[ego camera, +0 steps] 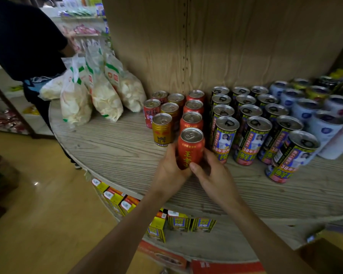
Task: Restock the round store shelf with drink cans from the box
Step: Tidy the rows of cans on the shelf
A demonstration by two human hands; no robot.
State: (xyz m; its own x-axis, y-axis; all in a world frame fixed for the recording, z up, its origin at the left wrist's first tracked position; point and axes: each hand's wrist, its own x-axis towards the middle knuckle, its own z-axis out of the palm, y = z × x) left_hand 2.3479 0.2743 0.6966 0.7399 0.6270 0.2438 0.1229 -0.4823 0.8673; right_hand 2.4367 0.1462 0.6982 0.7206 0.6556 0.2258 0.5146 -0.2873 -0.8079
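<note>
Red can (pixel 190 149) at the front of its row, both hands wrapped round it.
The left hand (pixel 170 171) and right hand (pixel 212 175) gripped it upright over the round shelf (pixel 117 151), with 3 red cans behind at 12 o'clock. Bare shelf lay in front, so restocking looked partway done. Gold cans (pixel 162 129) at 10 o'clock and tall black cans (pixel 251 139) at 3 o'clock left a tight slot. The box was out of view.

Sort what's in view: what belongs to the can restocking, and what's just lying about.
Job: red can, held by left hand and right hand; red can row behind it; round shelf.
Lying about: snack bags; cartons on the lower tier.
</note>
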